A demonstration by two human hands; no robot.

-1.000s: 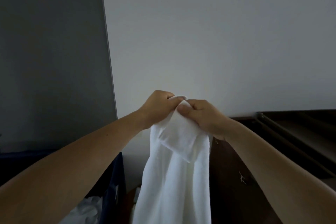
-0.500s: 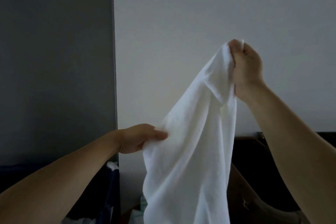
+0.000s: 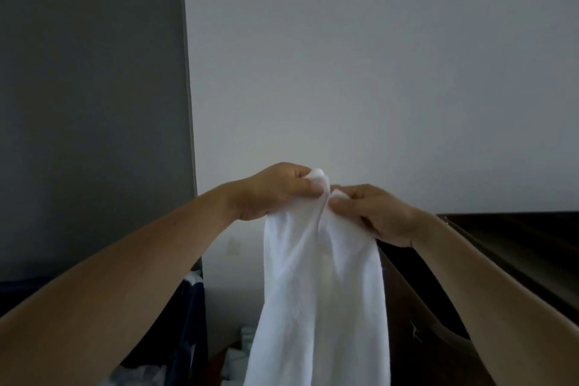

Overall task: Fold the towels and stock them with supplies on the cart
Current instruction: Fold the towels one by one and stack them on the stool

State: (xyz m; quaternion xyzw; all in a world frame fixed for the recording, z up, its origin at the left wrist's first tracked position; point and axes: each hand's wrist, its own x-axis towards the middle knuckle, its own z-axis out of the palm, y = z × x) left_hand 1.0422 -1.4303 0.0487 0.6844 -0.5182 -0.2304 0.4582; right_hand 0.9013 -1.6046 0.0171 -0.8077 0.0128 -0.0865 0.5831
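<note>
A white towel (image 3: 319,307) hangs in the air before a pale wall (image 3: 376,72), its lower end running out of view at the bottom. The left hand (image 3: 275,191) and the right hand (image 3: 372,213) each pinch its bunched top edge, fingers (image 3: 308,189) curled into the cloth, the two hands almost touching. Half a second ago the right hand was raised high and the left was lower, well apart. A grey panel (image 3: 94,103) stands at left above a dark blue bag (image 3: 191,323). A dark wooden cabinet (image 3: 517,244) is at right.
</note>
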